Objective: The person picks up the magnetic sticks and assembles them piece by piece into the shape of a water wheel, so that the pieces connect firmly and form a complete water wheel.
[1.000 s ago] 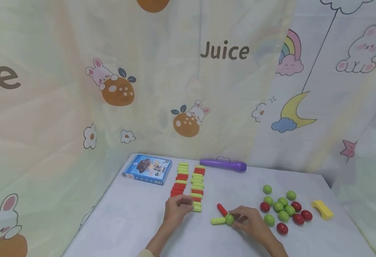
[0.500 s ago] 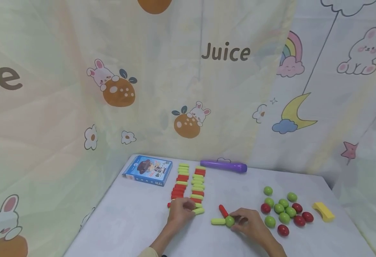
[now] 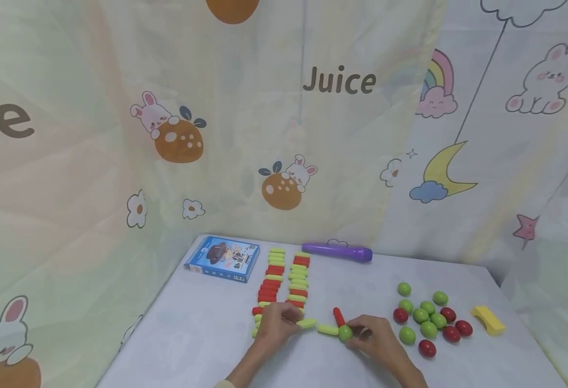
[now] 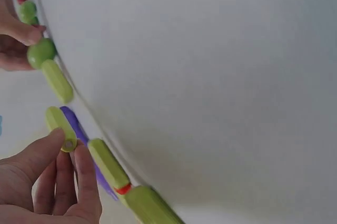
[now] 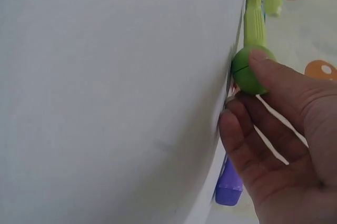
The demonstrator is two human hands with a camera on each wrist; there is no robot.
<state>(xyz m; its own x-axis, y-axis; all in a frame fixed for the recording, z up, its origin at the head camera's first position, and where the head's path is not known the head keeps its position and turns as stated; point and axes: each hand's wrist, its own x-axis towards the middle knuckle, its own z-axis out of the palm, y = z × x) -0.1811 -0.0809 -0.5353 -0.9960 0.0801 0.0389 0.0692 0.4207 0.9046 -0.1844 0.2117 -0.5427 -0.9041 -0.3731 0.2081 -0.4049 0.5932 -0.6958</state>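
Observation:
My left hand (image 3: 276, 323) pinches a yellow-green rod (image 3: 307, 324) by one end; in the left wrist view this rod (image 4: 59, 128) is held between thumb and fingers, a small round stud on its near end. My right hand (image 3: 375, 338) holds a green ball (image 3: 345, 333) between thumb and fingers. From that ball a red rod (image 3: 339, 316) points away and a second yellow-green rod (image 3: 328, 329) points left, towards the held one, with a small gap between them. In the right wrist view the thumb presses on top of the green ball (image 5: 243, 71).
Two columns of red and yellow-green rods (image 3: 298, 272) lie beyond my left hand, which hides some. Loose green balls (image 3: 407, 335) and red balls (image 3: 427, 348) lie right, beside a yellow block (image 3: 489, 320). A purple microphone-shaped thing (image 3: 337, 251) and blue box (image 3: 224, 257) lie behind.
My left hand has taken a yellow-green rod from the near end of the right column and moved it right, towards the ball. The right hand stays nearly in place with the ball.

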